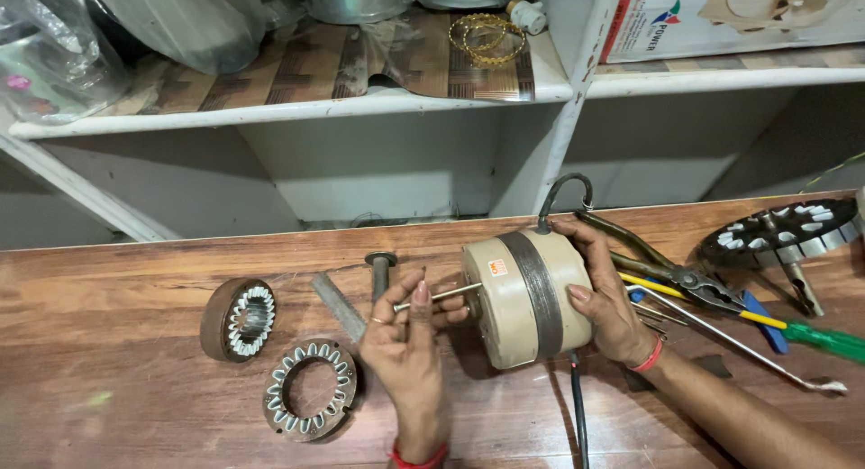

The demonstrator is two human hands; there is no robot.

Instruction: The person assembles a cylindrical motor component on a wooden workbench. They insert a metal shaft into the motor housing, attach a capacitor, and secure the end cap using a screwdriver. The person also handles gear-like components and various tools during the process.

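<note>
Left hand pinches the shaft; right hand cups the beige motor.
The shaft's long axis runs leftward from the motor, nearer the left hand.

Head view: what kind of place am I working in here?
Likely a small motor repair bench: a beige motor on the wooden worktop, loose stator rings, pliers and a screwdriver.
</note>
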